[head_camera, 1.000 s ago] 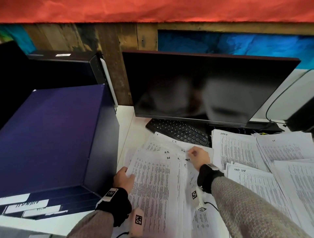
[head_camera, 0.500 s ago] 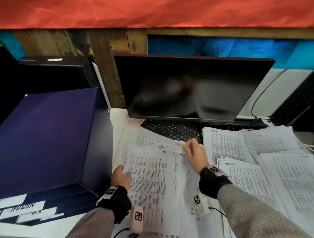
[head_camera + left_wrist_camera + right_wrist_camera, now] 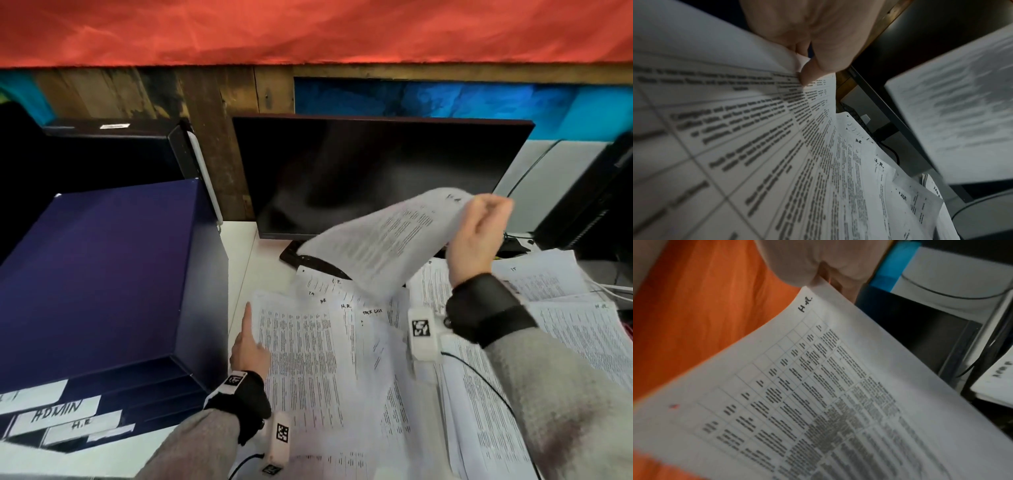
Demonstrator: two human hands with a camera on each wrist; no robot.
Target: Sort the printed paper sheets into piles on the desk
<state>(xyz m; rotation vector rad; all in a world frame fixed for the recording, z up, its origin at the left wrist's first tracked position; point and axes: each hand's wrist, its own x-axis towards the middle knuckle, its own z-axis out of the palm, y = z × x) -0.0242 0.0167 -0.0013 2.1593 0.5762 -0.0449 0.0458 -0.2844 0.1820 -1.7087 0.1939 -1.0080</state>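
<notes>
Head view: right hand [image 3: 474,236] pinches top corner of a thin printed sheet [image 3: 380,240], bowed in air in front of the dark monitor [image 3: 359,174]. Left hand [image 3: 249,346], forefinger straight, rest curled, at left edge of fanned papers [image 3: 308,359] on white desk [image 3: 239,246], beside a blue box [image 3: 96,274].
L wrist: thumb and fingers [image 3: 812,73] clamp paper's edge.
R wrist: sheet's corner, marked w/ handwritten letters, gripped betw. fingers [image 3: 838,282].

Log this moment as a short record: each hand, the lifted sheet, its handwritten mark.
right hand: pinches a corner of the lifted sheet, raised before the monitor
left hand: grips the edge of the spread sheets on the desk, forefinger straight
sheet mark: "H.R." handwritten by the held corner
</notes>
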